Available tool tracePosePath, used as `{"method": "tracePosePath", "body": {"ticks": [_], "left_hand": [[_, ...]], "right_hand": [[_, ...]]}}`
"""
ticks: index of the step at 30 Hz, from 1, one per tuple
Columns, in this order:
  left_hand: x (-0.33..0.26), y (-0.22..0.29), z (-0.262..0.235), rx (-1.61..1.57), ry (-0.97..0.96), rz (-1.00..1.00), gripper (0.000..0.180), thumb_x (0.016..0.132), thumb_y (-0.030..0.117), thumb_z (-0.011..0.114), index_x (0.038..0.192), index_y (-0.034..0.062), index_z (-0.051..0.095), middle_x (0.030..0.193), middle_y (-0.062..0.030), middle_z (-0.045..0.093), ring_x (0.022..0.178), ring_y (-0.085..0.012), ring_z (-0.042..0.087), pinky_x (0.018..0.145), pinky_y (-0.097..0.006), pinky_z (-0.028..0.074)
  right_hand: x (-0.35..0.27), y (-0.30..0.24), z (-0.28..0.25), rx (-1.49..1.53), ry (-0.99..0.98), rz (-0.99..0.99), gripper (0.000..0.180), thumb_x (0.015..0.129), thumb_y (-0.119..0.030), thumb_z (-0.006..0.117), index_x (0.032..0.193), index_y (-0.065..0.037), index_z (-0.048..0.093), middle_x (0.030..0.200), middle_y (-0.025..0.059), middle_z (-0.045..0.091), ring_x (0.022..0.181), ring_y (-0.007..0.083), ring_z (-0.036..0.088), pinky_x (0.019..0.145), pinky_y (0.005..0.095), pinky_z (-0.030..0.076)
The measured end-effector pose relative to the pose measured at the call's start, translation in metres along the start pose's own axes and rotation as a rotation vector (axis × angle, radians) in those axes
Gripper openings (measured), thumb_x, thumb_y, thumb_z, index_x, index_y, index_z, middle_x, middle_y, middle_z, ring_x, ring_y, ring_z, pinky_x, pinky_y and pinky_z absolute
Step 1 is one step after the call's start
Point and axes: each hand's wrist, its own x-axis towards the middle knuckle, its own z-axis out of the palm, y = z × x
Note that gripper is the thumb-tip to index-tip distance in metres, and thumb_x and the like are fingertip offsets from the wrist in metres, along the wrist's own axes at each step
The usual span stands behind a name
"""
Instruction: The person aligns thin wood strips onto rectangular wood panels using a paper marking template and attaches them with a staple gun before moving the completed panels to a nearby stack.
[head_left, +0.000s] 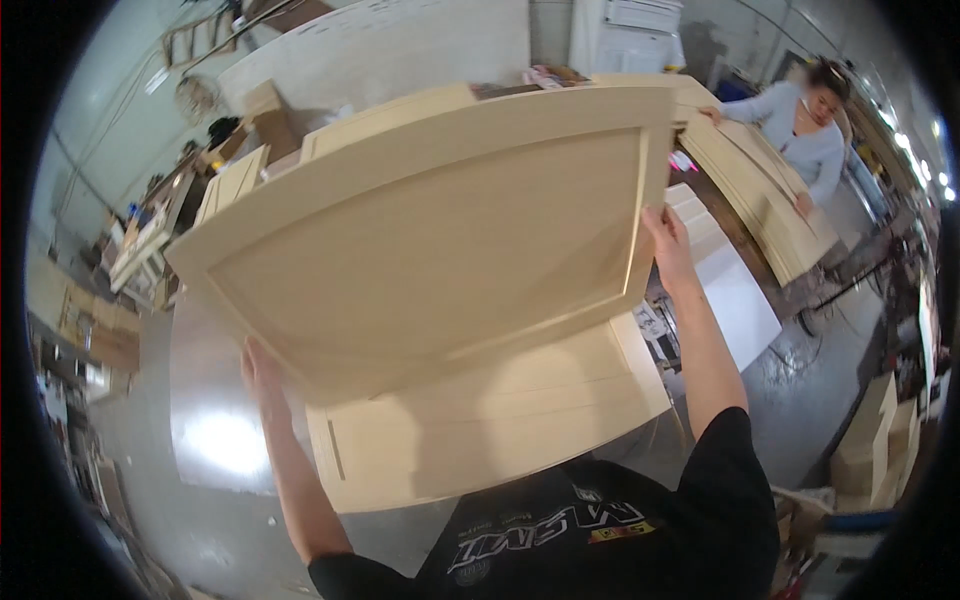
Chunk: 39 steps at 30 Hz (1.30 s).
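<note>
A large framed wooden panel (pixel 450 240), pale and unpainted with a recessed centre, is held up tilted in front of me. My right hand (pixel 668 240) grips its right edge, the fingers partly behind the frame. At the lower left edge, my left hand (pixel 262 372) is closed around the frame, its fingertips hidden. Beneath the raised panel lies a second pale wooden panel (pixel 500 425), close to my body, with a narrow slot near its left end. The raised panel hides the far part of the lower one.
A white sheet (pixel 735 285) lies right of the panels, and a shiny grey surface (pixel 215 420) at left. Across at the right, a co-worker (pixel 800 130) has both hands on another wooden piece (pixel 765 190). Cardboard boxes (pixel 270 115) stand at the back left.
</note>
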Motion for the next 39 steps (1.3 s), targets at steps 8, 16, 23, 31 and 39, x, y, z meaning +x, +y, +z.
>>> {"method": "tracePosePath", "body": {"ticks": [8, 16, 23, 31, 39], "left_hand": [[-0.081, 0.004, -0.03, 0.35, -0.176, -0.24, 0.043, 0.108, 0.041, 0.055, 0.118, 0.0005, 0.064, 0.1, -0.0086, 0.066, 0.088, -0.0195, 0.062, 0.08, -0.037, 0.051], [-0.146, 0.018, 0.0, 1.236, -0.02, 0.058, 0.062, 0.1, 0.03, 0.069, 0.153, 0.0029, 0.049, 0.164, -0.0241, 0.034, 0.149, -0.0447, 0.035, 0.12, -0.056, 0.035], [-0.3, 0.007, 0.178, 0.939, -0.534, 0.398, 0.047, 0.089, 0.025, 0.081, 0.131, 0.0099, 0.065, 0.144, -0.0245, 0.057, 0.133, -0.0441, 0.052, 0.109, -0.057, 0.044], [-0.41, 0.02, 0.301, 0.86, -0.38, 0.61, 0.019, 0.08, 0.023, 0.083, 0.093, 0.0167, 0.072, 0.096, -0.0033, 0.062, 0.094, -0.0277, 0.06, 0.081, -0.044, 0.043], [-0.413, 0.014, 0.294, 0.814, -0.398, 0.67, 0.015, 0.076, 0.018, 0.08, 0.086, 0.0193, 0.069, 0.092, -0.0028, 0.063, 0.089, -0.0284, 0.06, 0.079, -0.043, 0.044]], "right_hand": [[-0.068, -0.022, -0.034, -0.521, -0.108, 0.289, 0.029, 0.102, -0.029, 0.072, 0.111, -0.002, 0.071, 0.092, -0.0025, 0.068, 0.083, 0.0077, 0.057, 0.074, 0.0268, 0.046], [-0.04, 0.066, -0.095, -0.971, -0.147, 0.165, 0.04, 0.102, -0.039, 0.064, 0.123, -0.006, 0.073, 0.104, 0.0202, 0.074, 0.099, 0.036, 0.071, 0.087, 0.0436, 0.056], [-0.049, 0.154, -0.1, -1.125, -0.301, 0.038, 0.045, 0.092, -0.028, 0.071, 0.134, -0.011, 0.069, 0.114, 0.0153, 0.072, 0.116, 0.0388, 0.063, 0.095, 0.0469, 0.053], [-0.024, 0.069, -0.132, -0.528, -0.068, 0.182, 0.048, 0.093, -0.019, 0.071, 0.14, -0.007, 0.066, 0.091, 0.01, 0.071, 0.079, 0.0196, 0.066, 0.075, 0.0332, 0.054], [-0.144, -0.027, -0.083, -0.835, -0.488, -0.255, 0.054, 0.083, -0.027, 0.076, 0.134, -0.011, 0.068, 0.093, 0.0105, 0.074, 0.076, 0.0229, 0.067, 0.074, 0.0368, 0.052]]}}
